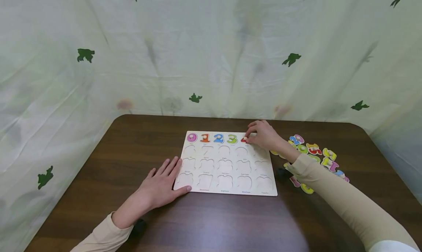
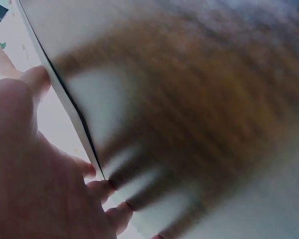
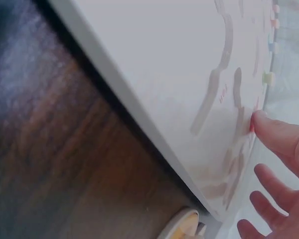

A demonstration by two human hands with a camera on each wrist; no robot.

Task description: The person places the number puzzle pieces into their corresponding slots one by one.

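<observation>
At mid-frame, the left hand (image 1: 160,186) lies flat, fingers spread, steadying the white wooden number puzzle board (image 1: 227,164) on the dark brown table (image 1: 99,164), while the right hand (image 1: 263,134) apparently pinches a red number piece (image 1: 244,139) (mostly hidden) into the top row.

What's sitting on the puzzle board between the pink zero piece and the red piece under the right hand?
In the head view, three pieces in the top row: the orange one, the blue two and the green three.
</observation>
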